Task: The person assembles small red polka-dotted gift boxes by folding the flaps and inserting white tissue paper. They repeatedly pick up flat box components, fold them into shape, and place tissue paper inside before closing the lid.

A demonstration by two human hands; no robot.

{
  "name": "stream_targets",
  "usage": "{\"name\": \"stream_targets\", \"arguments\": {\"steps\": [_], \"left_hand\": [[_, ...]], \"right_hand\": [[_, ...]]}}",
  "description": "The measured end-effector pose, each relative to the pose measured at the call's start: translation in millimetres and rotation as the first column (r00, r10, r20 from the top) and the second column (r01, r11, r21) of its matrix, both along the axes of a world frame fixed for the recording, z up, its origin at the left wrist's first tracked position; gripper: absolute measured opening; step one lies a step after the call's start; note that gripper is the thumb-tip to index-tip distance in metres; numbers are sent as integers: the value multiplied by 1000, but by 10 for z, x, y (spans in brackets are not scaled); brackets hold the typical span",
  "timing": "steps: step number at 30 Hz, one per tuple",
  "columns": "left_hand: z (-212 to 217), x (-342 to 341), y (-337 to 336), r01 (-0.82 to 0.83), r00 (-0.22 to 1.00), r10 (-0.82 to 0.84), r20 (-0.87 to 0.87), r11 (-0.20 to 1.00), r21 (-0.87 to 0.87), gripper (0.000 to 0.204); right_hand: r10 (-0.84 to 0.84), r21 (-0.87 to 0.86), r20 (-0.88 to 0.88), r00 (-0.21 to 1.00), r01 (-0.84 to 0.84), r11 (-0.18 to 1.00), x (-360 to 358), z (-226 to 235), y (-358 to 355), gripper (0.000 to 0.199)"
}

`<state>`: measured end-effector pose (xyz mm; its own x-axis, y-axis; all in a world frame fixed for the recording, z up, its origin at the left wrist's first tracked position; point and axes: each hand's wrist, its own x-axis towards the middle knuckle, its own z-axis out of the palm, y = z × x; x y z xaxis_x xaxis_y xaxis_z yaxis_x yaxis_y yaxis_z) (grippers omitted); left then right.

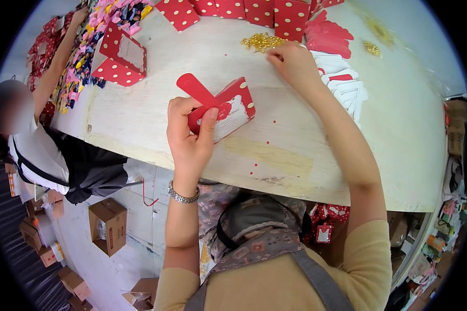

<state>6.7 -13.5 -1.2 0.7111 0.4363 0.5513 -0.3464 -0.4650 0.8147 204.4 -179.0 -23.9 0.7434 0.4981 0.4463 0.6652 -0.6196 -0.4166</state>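
My left hand [192, 122] holds a small red box with cream dots [246, 98] and a white scalloped label above the table. A red round-ended paper strip [194, 89] stands up from the box, gripped at its base by the same hand. My right hand [290, 59] is at the edge of a heap of small shiny gold pieces [258, 41]. Its fingers are pinched together; anything between them is too small to make out. Beside that hand lie a pile of red paper strips [328, 36] and a spread stack of white strips [347, 90].
Red dotted boxes [259, 11] line the table's far side, and another open one [124, 54] stands at the left. Colourful wrapped pieces [80, 67] heap along the left edge, where another person [41, 150] reaches in. A second gold heap [372, 48] lies right. Cardboard boxes [109, 225] sit on the floor.
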Motion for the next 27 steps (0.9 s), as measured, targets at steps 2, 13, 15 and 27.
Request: {"name": "stream_targets", "arguments": {"steps": [2,13,15,27], "left_hand": [[11,2,0,-1,1000,1,2,1000,6,20],[-42,1,4,6,998,-11,66,997,76,25],[-40,0,-4,12,999,-14,49,999,46,25],[4,-5,114,2,1000,-12,26,934,357,27]], "right_hand": [[-6,-115,14,1000,7,993,-19,-53,10,19],[546,422,-84,834,-467,777,-1175,599,190,9],[534,417,-93,841,-454,788,-1159,567,229,9],[473,409,-188,860,-369,834,-1171,605,255,10]]}}
